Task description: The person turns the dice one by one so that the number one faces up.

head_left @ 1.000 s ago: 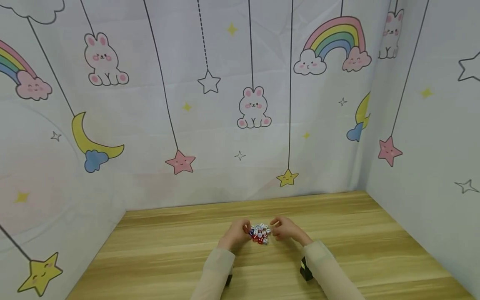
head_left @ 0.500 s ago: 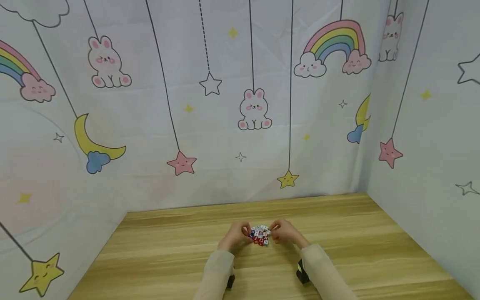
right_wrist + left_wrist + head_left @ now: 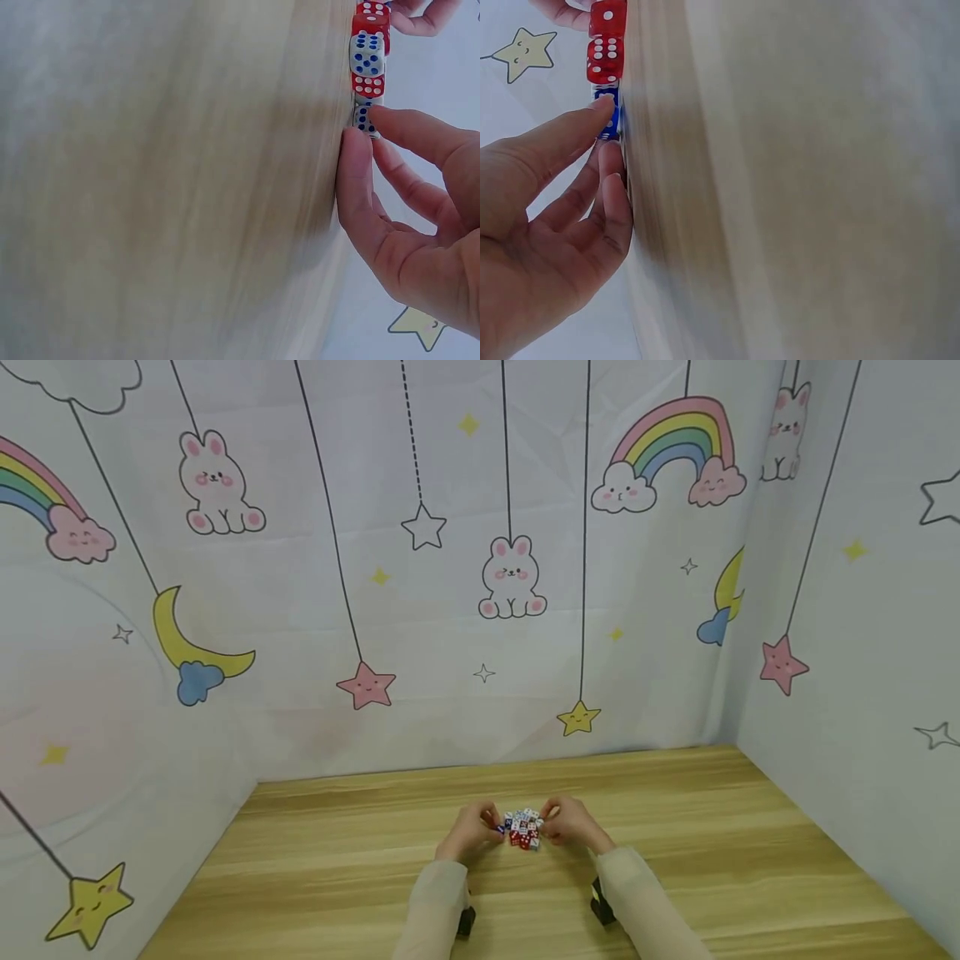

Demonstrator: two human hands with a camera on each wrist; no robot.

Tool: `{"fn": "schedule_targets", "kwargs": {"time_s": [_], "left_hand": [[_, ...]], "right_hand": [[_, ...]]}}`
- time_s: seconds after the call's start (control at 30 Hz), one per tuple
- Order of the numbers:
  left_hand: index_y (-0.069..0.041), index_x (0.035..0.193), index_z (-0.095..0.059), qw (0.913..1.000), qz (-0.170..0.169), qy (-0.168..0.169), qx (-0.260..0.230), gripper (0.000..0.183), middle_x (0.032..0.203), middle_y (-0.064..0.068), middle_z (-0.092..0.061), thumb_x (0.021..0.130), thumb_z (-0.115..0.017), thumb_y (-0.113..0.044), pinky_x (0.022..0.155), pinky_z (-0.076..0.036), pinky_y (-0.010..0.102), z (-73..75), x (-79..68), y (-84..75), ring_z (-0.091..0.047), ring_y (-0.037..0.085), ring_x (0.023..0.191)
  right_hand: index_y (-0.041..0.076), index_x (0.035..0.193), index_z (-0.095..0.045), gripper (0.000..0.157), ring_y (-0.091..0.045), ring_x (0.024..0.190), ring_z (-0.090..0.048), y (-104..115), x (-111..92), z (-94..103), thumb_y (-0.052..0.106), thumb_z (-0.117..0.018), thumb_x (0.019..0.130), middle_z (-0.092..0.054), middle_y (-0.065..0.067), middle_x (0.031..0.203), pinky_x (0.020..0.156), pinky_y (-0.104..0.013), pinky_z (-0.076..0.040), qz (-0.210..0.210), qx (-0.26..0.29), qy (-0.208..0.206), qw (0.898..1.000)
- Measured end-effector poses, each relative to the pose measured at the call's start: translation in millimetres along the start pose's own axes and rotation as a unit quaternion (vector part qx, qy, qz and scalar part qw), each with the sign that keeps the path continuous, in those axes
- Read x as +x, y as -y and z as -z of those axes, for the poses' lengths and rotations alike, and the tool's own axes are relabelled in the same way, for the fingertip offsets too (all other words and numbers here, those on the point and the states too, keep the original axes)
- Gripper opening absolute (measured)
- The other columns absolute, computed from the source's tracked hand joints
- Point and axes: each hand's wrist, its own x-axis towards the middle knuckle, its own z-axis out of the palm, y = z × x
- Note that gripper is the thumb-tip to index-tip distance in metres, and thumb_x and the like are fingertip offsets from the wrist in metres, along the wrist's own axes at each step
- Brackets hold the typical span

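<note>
A tight cluster of dice (image 3: 523, 828) in white, red and blue lies on the table between both hands. On its left side, my left hand (image 3: 472, 831) pinches a blue die (image 3: 607, 112) with white pips between thumb and fingers. Red dice (image 3: 606, 60) sit just beyond it in the left wrist view. From the other side, my right hand (image 3: 567, 821) grips a white die (image 3: 363, 118) with blue pips at the cluster's right edge. Behind that one, a larger white die (image 3: 367, 54) and red dice (image 3: 370, 24) show in the right wrist view.
The wood-grain table (image 3: 337, 860) runs back to a white cloth (image 3: 435, 727) printed with bunnies, stars and rainbows. More of this cloth stands at the left and right sides. Dark wrist-worn devices (image 3: 602, 902) sit under the sleeves.
My left hand has drawn the blue die slightly left, away from the cluster. My right hand's fingers have come in onto the white die at the right edge.
</note>
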Motion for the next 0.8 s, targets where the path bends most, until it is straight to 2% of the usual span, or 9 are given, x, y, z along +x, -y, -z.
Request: {"fn": "schedule_targets", "kwargs": {"time_s": [0.33,0.6,0.8], "left_hand": [[0.004,0.079,-0.059,0.9997,0.024,-0.001,0.005,0.016,0.079,0.016,-0.062,0.068,-0.069,0.007,0.059,-0.041,0.025,2.4,-1.9,-3.9,-0.051,0.014,0.069],[0.004,0.08,-0.06,0.9996,0.027,0.001,0.003,0.015,0.079,0.016,-0.062,0.068,-0.07,0.007,0.06,-0.043,0.026,2.4,-3.3,-2.8,-0.052,0.013,0.069],[0.004,0.08,-0.061,0.9996,0.029,0.005,-0.001,0.014,0.081,0.016,-0.063,0.068,-0.07,0.006,0.06,-0.043,0.025,3.3,-2.9,-2.3,-0.053,0.013,0.07]], "right_hand": [[-0.001,0.072,-0.054,0.016,-0.01,0.049,-0.051,1.5,-3.6,6.0,0.0,-0.07,0.07,-0.056,-0.005,0.058,0.043,-0.022,-0.046,-0.007,-0.059,-0.034,0.998],[-0.002,0.082,-0.059,0.014,-0.01,0.047,-0.047,1.2,-4.6,8.9,-0.003,-0.066,0.07,-0.054,-0.002,0.058,0.043,-0.02,-0.042,0.011,-0.069,0.004,0.998],[-0.002,0.082,-0.06,0.011,-0.01,0.048,-0.048,1.7,-5.1,7.9,-0.003,-0.065,0.072,-0.056,-0.003,0.059,0.043,-0.02,-0.043,0.01,-0.071,0.005,0.997]]}}
